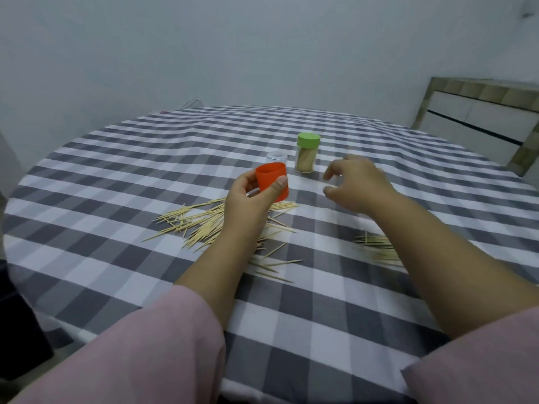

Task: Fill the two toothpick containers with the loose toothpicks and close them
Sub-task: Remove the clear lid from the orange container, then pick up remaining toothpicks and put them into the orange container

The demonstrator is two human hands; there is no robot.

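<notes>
Progress stands at roughly the halfway mark, judging by how things lie. 1 of the 2 containers — the clear jar with the green lid (308, 153) — stands upright toward the far side of the tabletop (140, 158), packed with toothpicks and capped, so that one looks finished.

The second container is not done. Its clear body (276, 157) stands just beside the green-lidded jar, partly hidden behind the orange cap (272, 182), and whether it holds any toothpicks cannot be told from this view. The left hand (250, 196) grips the orange cap, thumb on its near wall and fingers curled round the other side, lifted above the tabletop with its opening tilted away.

The right hand (357, 185) hovers near the green-lidded jar with fingers loosely curled and nothing between them — an idle, open pose.

Plenty is left to gather. A large scatter of loose toothpicks (201, 225) lies across the middle of the tabletop under the left forearm, and a smaller bundle (379, 249) lies nearer the right edge, partly covered by the right forearm. These probably belong in the clear body, after which the orange cap has to go on to close it.
</notes>
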